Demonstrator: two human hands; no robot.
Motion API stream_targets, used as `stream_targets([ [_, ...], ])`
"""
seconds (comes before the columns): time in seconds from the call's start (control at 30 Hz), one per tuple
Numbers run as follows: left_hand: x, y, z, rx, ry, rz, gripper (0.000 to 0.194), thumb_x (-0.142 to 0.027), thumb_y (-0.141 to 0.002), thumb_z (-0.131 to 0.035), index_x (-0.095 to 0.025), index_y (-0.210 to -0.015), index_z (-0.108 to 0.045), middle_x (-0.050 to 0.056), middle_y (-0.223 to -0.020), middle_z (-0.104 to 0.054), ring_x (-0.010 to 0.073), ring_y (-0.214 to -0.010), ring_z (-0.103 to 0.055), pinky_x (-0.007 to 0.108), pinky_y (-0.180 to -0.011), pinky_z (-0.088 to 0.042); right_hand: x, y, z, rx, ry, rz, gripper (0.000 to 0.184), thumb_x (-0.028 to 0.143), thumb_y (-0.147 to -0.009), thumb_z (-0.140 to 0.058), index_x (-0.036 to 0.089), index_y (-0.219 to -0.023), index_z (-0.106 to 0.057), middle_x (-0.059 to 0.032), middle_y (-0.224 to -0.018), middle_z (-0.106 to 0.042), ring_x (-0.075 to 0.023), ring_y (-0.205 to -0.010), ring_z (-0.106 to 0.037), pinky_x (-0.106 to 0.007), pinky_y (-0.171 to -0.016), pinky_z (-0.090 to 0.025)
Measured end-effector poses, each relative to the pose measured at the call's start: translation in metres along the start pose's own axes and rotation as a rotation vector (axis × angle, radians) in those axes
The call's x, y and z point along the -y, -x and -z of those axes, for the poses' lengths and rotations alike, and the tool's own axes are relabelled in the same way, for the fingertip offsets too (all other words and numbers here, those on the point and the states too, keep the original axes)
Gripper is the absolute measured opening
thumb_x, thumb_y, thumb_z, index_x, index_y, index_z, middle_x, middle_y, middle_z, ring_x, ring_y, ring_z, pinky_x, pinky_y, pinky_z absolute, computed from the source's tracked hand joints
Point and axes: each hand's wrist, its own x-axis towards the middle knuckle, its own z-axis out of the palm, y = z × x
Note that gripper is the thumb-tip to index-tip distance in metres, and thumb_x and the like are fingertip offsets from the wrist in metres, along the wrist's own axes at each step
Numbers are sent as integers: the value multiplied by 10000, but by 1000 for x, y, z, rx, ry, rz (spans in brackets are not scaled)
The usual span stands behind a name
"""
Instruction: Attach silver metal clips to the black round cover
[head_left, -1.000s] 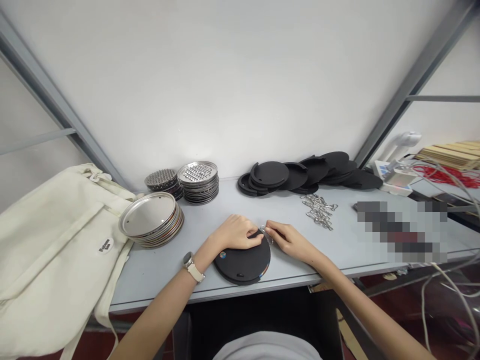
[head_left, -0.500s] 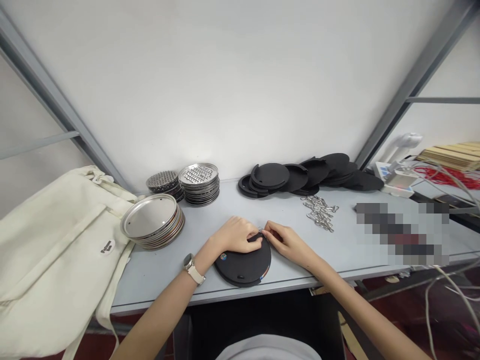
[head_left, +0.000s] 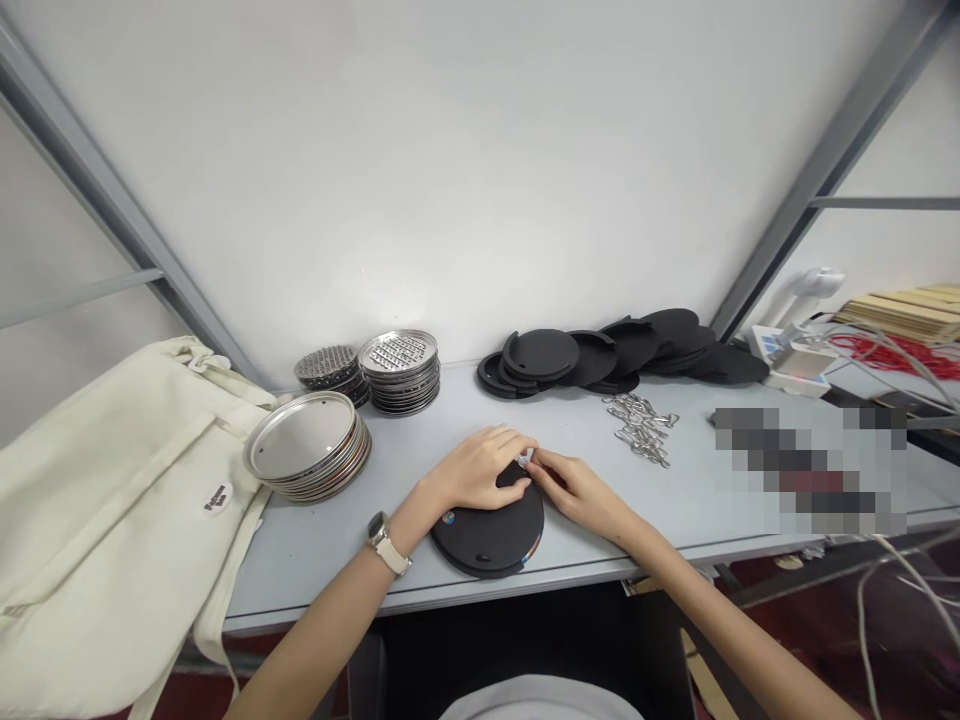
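Note:
A round black disc (head_left: pixel 487 538) lies on the table before me, with a small round sticker, a dark slot near its front and a coloured strip along its right edge. Across its far part lies my left hand (head_left: pixel 480 470), thumb on the top and fingers bent over the far edge. A small silvery metal clip (head_left: pixel 523 461) shows at that edge between my hands. My right hand (head_left: pixel 574 485) pinches the clip with thumb and forefinger. How the clip sits against the disc is hidden by the fingers.
Several similar clips (head_left: pixel 641 428) lie in a pile to the right. Behind are overlapping black round covers (head_left: pixel 544 353) and stacked metal grater discs (head_left: pixel 397 350). Left stand stacked plain metal discs (head_left: pixel 304 440) and a cream bag (head_left: pixel 127 520). A blurred patch (head_left: pixel 810 480) lies far right.
My left fingers have stretched further over the far edge toward the clip, and more of the clip shows. My right hand has barely shifted.

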Motion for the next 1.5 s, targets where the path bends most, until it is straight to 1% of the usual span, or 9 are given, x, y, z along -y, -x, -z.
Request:
stream_targets([
  [0.13, 0, 1, -1, -52, 26, -3, 376, -214, -803, -550, -162, -1163, -457, 101, -1153, -558, 234, -1088, -500, 366, -954, -410, 1, 0, 0, 6, -4, -1, 289, 357, -962, -336, 197, -749, -447, 21, -651, -501, -129, -586, -476, -243, -585, -356],
  [0.3, 0, 1, -2, -28, 34, -1, 285, -198, -814, -540, -173, -1095, -500, 74, -1024, -607, 218, -977, -541, 355, -879, -439, 1, 0, 0, -4, -33, 12, 287, 350, -961, -345, 191, -762, -476, 7, -692, -541, -134, -628, -511, -238, -603, -364],
  [0.47, 3, 1, -4, -30, 27, -16, 299, -229, -836, -538, -178, -1129, -509, 72, -1004, -617, 207, -941, -555, 342, -863, -437, -1, 0, -1, -2, -34, -13, 298, 361, -956, -356, 187, -766, -505, 5, -679, -548, -137, -613, -513, -239, -590, -361],
  [0.57, 4, 2, -4, -53, 54, 5, 237, -232, -874, -498, -181, -1103, -527, 62, -971, -624, 194, -923, -559, 329, -857, -431, -1, 0, -1, 8, -37, -1, 277, 359, -957, -353, 189, -833, -532, 1, -704, -560, -141, -632, -513, -242, -604, -367],
  [0.63, 4, 2, -4, -68, 75, 24, 208, -186, -887, -458, -182, -1080, -534, 51, -937, -628, 184, -911, -559, 319, -855, -427, 0, 0, -1, 13, -32, 1, 269, 363, -958, -347, 192, -862, -532, 9, -692, -542, -135, -616, -491, -241, -596, -359],
  [0.8, 7, 2, -6, -95, 134, 60, 262, -133, -866, -458, -190, -1120, -492, 24, -887, -628, 170, -890, -560, 306, -851, -425, 1, 0, -1, -5, -24, -29, 293, 384, -956, -350, 201, -738, -423, 43, -611, -433, -111, -552, -405, -230, -543, -310],
  [1.03, 5, 1, -4, -83, 215, 80, 97, -151, -870, -449, -179, -917, -530, 16, -854, -606, 140, -784, -561, 274, -790, -436, 2, 0, -2, 5, -38, -35, 289, 404, -954, -350, 208, -745, -386, 49, -628, -429, -109, -568, -407, -229, -563, -319],
  [1.4, 6, 0, -3, -97, 269, 108, 184, -125, -904, -364, -183, -953, -531, 42, -951, -572, 158, -897, -549, 288, -841, -433, 3, 2, -1, 18, -62, -16, 219, 378, -955, -349, 221, -804, -380, 63, -620, -391, -111, -554, -384, -229, -560, -311],
  [1.5, 7, 0, -4, -62, 254, 113, 196, -144, -924, -341, -189, -975, -525, 42, -964, -553, 158, -909, -547, 283, -843, -432, 3, 2, 0, 15, -65, -13, 226, 368, -959, -335, 219, -794, -377, 58, -627, -404, -112, -562, -395, -232, -568, -316],
])
